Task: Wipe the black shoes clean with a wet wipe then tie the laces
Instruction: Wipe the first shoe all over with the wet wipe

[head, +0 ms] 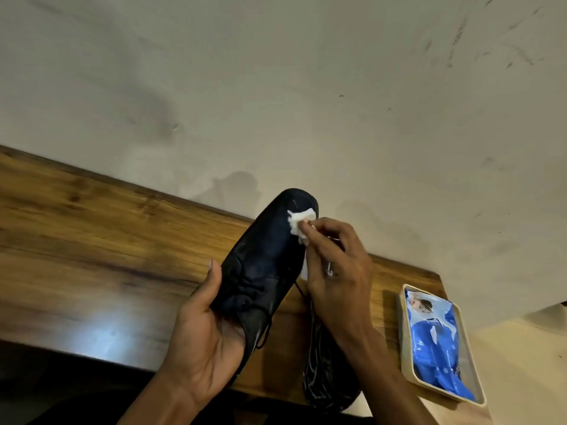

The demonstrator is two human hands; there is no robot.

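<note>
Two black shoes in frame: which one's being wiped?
The shoe held up in the left hand, wet wipe on its toe. The other shoe lies on the table, untouched.

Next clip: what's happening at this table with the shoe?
A person is cleaning a black shoe. The left hand cradles it from below, toe pointing away, while the right hand presses a white wet wipe against the toe area. Its laces hang loose, untied. A second shoe lies on the wooden table under the right forearm, and a blue wipes pack sits in a cream tray to the right.
</note>
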